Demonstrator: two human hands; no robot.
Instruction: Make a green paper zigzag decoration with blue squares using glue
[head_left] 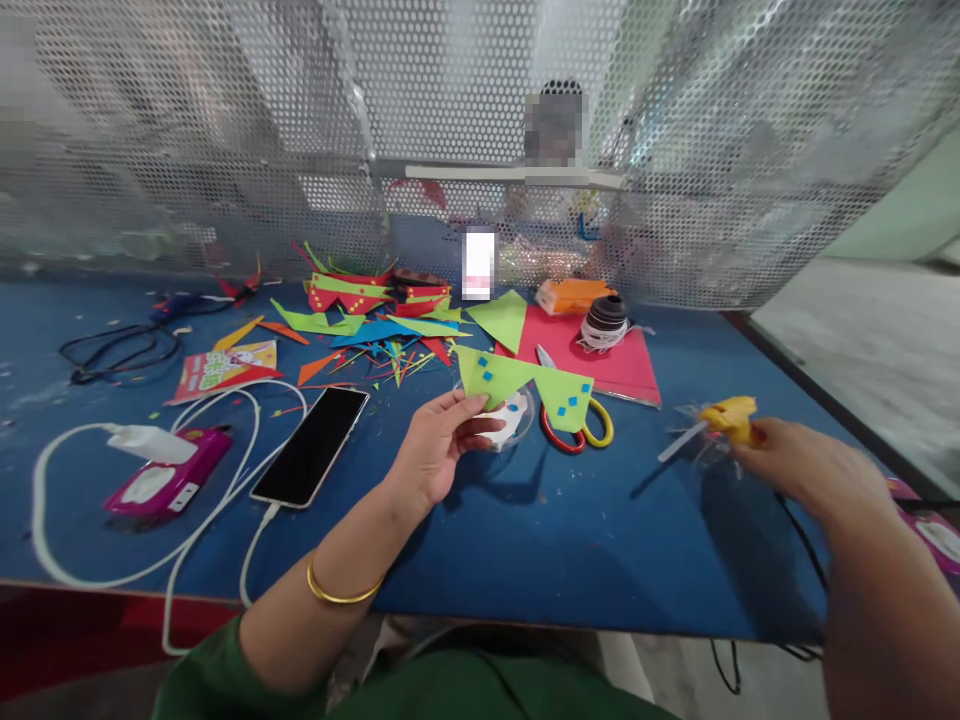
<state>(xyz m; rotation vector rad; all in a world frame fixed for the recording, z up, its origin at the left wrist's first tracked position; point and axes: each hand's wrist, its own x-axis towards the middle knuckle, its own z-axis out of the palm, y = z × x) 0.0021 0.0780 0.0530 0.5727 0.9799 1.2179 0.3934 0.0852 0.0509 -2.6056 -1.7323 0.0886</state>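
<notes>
"Hands: what has the left hand (431, 455) got?"
"Green paper (559, 387), pinched at its left end, stretching sideways toward the right hand (799, 455)."
"And that one?"
"Closed on a yellow tool (731, 415), well right of the paper, its white stick (682, 441) pointing paperward."
"What's hidden?"
"Part of the scissors (609, 428); right fingertips look unclear."

Diffuse light casts soft shadows on the table (600, 570). The right hand (795, 460) is slightly blurred; the screen (479, 258) glares white.
</notes>
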